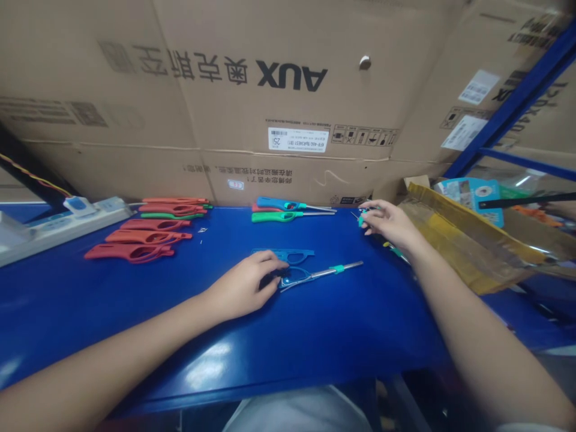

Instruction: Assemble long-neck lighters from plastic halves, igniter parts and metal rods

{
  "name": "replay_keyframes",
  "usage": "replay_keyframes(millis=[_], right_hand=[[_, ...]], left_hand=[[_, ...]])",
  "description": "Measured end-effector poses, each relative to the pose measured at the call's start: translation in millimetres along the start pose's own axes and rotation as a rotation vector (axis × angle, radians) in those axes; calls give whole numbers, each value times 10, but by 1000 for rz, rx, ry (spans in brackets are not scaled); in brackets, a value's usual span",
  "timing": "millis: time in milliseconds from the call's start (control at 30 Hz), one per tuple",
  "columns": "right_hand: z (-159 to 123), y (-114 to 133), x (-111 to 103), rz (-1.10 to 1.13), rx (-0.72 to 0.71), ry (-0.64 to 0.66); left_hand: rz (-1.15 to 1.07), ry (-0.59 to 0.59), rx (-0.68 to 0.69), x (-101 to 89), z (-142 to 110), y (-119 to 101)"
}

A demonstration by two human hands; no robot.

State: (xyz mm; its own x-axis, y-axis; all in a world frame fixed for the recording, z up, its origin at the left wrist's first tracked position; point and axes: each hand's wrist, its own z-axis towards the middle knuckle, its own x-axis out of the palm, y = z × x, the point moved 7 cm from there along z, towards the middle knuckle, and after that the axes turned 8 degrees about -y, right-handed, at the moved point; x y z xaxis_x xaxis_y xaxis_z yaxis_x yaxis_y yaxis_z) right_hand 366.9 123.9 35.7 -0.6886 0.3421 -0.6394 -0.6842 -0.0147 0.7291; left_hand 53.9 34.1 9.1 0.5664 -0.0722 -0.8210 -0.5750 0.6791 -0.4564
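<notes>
My left hand (243,287) is closed around the handle end of a blue stick lighter (299,277), which lies low over the table. Its metal tube (350,266) points right and carries a green collar. Just behind it rests an empty blue handle shell (300,257), partly covered by my fingers. Over at the back right, my right hand (389,225) has its fingertips pinched at a small green part (361,221); its exact shape is hidden. Below that wrist, a metal tube with green and yellow bits (396,251) is partly covered by the forearm.
Finished-looking lighters (276,216) lie at the back centre. Several red, orange and green handle shells (135,251) are spread at the left, near a white power strip (63,222). An open taped carton (477,240) stands right; a large cardboard wall (288,108) backs the blue table (315,336).
</notes>
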Motion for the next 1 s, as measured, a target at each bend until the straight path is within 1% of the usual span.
replay_keyframes(millis=[67, 100, 133, 167, 200, 267, 300, 333, 367, 467, 533, 667, 767, 900, 1000], right_hand=[[-165, 177, 239, 274, -43, 210], [-255, 248, 346, 332, -61, 305], [-343, 310, 441, 330, -97, 387], [-422, 370, 516, 276, -172, 442], [-494, 435, 573, 203, -286, 478], [-616, 538, 644, 66, -539, 502], [-652, 558, 659, 17, -630, 496], [-664, 557, 663, -16, -681, 481], [-653, 539, 654, -38, -695, 454], [-563, 470, 567, -94, -669, 327], [-523, 426, 529, -164, -653, 289], [-485, 319, 545, -292, -592, 362], [-472, 311, 548, -281, -575, 382], [-542, 429, 576, -206, -591, 426], [-628, 559, 574, -105, -538, 407]], left_hand=[[41, -2, 4, -21, -7, -31], [66, -1, 5, -31, -10, -47], [90, 3, 6, -39, -13, -61], [114, 9, 6, -44, -16, -72], [132, 17, 7, -45, -18, -80], [151, 29, 6, -43, -20, -84], [153, 33, 5, -41, -21, -82], [150, 36, 4, -37, -21, -78], [146, 37, 2, -36, -21, -72], [132, 44, -8, -37, -21, -61], [123, 57, -16, -40, -20, -57], [109, 75, -33, -53, -13, -34], [69, 86, -53, -54, -8, 1], [13, 125, -91, -36, -7, 25], [-18, 152, -108, -20, -11, 3]])
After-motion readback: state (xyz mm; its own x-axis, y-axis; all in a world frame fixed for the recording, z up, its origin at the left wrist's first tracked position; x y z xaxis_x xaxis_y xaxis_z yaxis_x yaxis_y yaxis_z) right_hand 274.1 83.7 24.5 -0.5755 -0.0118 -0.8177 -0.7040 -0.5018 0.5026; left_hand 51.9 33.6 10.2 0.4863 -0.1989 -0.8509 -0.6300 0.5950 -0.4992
